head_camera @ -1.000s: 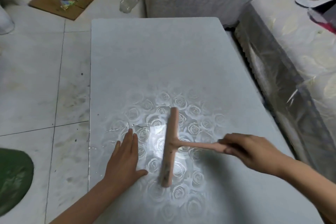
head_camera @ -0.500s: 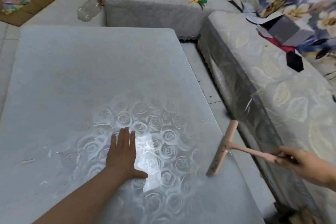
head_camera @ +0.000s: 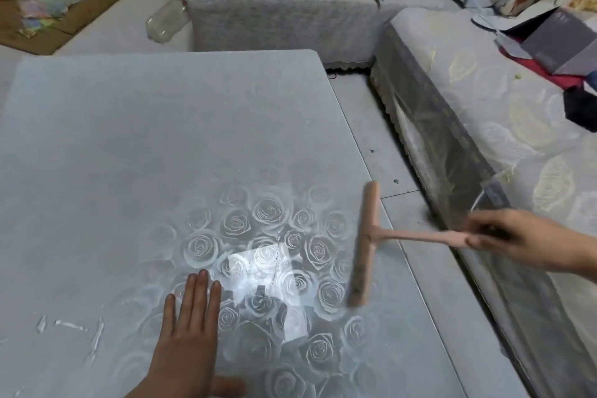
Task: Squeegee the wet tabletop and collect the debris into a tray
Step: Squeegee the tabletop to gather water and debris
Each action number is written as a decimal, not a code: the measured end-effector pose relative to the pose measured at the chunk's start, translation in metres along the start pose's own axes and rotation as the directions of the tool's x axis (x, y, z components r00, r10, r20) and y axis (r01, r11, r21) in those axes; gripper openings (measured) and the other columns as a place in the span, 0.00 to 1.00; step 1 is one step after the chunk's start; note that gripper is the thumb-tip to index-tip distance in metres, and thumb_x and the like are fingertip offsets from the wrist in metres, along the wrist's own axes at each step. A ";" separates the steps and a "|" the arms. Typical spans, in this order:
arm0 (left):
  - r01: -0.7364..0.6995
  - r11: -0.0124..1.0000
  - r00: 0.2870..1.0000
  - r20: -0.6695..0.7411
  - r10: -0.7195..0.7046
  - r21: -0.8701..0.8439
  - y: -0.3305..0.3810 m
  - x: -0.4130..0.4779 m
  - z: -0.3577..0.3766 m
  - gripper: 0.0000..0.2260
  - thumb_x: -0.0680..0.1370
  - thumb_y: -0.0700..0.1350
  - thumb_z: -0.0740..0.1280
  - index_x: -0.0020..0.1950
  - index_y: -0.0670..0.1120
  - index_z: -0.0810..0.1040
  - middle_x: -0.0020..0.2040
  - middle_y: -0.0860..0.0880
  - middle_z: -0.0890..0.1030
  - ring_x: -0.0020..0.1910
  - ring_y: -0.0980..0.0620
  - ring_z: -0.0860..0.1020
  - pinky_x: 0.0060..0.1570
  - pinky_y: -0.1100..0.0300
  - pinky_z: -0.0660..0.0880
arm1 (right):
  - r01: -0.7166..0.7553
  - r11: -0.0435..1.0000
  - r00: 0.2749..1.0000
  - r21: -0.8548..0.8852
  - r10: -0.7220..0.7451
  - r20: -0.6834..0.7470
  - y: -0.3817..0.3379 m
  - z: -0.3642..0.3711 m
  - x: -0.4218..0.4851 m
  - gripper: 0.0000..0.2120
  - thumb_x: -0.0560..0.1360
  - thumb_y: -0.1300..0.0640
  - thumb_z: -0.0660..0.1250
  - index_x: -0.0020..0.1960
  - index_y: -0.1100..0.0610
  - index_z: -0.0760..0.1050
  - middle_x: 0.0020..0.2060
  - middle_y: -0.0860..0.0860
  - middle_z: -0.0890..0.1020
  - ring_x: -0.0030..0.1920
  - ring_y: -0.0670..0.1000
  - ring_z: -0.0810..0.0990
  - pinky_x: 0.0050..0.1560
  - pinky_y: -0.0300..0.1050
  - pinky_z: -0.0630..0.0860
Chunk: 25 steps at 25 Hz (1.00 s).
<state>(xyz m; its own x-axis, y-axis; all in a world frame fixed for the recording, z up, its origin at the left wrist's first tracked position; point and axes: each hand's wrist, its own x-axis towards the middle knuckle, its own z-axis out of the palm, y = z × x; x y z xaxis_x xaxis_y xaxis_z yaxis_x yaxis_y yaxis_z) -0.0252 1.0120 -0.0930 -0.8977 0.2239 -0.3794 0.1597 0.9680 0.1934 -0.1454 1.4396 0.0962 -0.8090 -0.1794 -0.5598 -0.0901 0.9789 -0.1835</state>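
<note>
left hand (head_camera: 190, 336) flat on the tabletop (head_camera: 145, 139), fingers straight and close together, thumb out to the side, palm down; it holds nothing; right hand (head_camera: 513, 241) curled round the end of the squeegee (head_camera: 365, 242) handle, motion-blurred so exact finger placement isn't readable; blade sits ahead of the left hand on its thumb side, roughly parallel to its fingers; far end of the blade at about the table's right edge; can't tell if the rubber touches the surface; wet glare patch lies between the left fingertips and the blade; pale debris (head_camera: 69, 326) streaks lie just off the left hand's little-finger side; no tray in view

judgement: looks like set-up for a stroke, collection not yet started; to do it well: land the full blade length on the table before pulling, drop the handle low so the rubber edge leads, even pressure, one continuous pass toward the debris side; lift the left hand out of the path or it dams the water; overlap passes; risk: a blade half off the edge drips water toward the sofa (head_camera: 484, 126) beside the right hand
</note>
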 end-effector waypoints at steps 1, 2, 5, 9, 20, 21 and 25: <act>-0.007 1.000 1.000 0.028 0.006 0.026 -0.001 -0.001 -0.001 0.45 0.73 0.67 0.58 0.75 0.36 0.49 0.76 0.34 0.55 0.68 0.31 0.68 0.62 0.34 0.65 | -0.031 0.998 0.999 -0.051 0.030 -0.025 0.008 -0.002 0.000 0.07 0.77 0.48 0.65 0.47 0.35 0.71 0.40 0.27 0.77 0.41 0.41 0.78 0.45 0.44 0.74; 0.001 0.999 0.992 0.126 -0.005 0.033 -0.003 0.002 -0.003 0.56 0.64 0.77 0.58 0.75 0.36 0.49 0.75 0.34 0.56 0.71 0.33 0.64 0.64 0.35 0.61 | -0.009 0.997 0.998 -0.071 0.005 -0.058 0.001 -0.003 0.006 0.05 0.77 0.47 0.64 0.45 0.36 0.71 0.39 0.27 0.77 0.42 0.42 0.78 0.44 0.42 0.73; 0.021 0.999 0.995 0.100 -0.024 0.032 -0.003 0.008 -0.008 0.78 0.40 0.82 0.59 0.76 0.36 0.41 0.76 0.34 0.52 0.77 0.40 0.42 0.67 0.39 0.50 | 0.161 0.986 0.987 -0.049 -0.160 0.023 -0.071 0.017 0.056 0.02 0.78 0.45 0.61 0.50 0.39 0.71 0.49 0.37 0.80 0.52 0.48 0.79 0.49 0.47 0.74; -0.016 0.998 1.000 0.028 0.015 0.061 0.003 0.004 -0.014 0.81 0.36 0.81 0.62 0.76 0.36 0.38 0.77 0.35 0.45 0.77 0.41 0.39 0.68 0.40 0.50 | 0.349 0.929 0.937 -0.124 -0.349 0.021 -0.149 0.025 0.109 0.09 0.79 0.48 0.59 0.59 0.42 0.71 0.56 0.42 0.79 0.55 0.49 0.76 0.48 0.46 0.72; 0.007 0.998 0.991 0.135 0.001 -0.061 -0.005 0.006 -0.009 0.68 0.46 0.83 0.49 0.70 0.34 0.68 0.70 0.32 0.66 0.74 0.36 0.52 0.63 0.37 0.57 | 0.163 0.986 0.984 0.025 -0.161 -0.074 -0.113 0.039 0.089 0.06 0.78 0.53 0.63 0.52 0.43 0.73 0.46 0.34 0.80 0.43 0.40 0.79 0.46 0.45 0.75; -0.016 0.999 0.992 0.128 0.021 -0.042 -0.010 0.001 -0.011 0.68 0.47 0.83 0.49 0.71 0.35 0.67 0.71 0.33 0.65 0.74 0.35 0.54 0.64 0.37 0.55 | 0.137 0.990 0.988 0.025 -0.135 -0.073 -0.125 0.045 0.089 0.05 0.78 0.52 0.63 0.52 0.42 0.73 0.44 0.33 0.79 0.41 0.38 0.78 0.44 0.42 0.74; -0.117 0.991 0.993 -0.016 0.116 -0.061 -0.035 -0.005 -0.020 0.63 0.60 0.80 0.56 0.71 0.39 0.26 0.73 0.39 0.26 0.72 0.42 0.26 0.68 0.42 0.24 | 0.045 0.993 0.995 0.111 -0.035 -0.094 -0.106 0.044 0.042 0.08 0.72 0.40 0.66 0.51 0.33 0.74 0.42 0.42 0.83 0.40 0.42 0.81 0.45 0.38 0.77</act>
<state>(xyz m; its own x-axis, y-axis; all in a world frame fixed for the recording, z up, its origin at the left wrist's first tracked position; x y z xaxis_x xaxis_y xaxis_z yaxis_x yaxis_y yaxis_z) -0.0345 0.9754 -0.0802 -0.8794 0.3332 -0.3400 0.2385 0.9265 0.2910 -0.1444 1.3243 0.0561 -0.8562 -0.2034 -0.4750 -0.0615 0.9528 -0.2972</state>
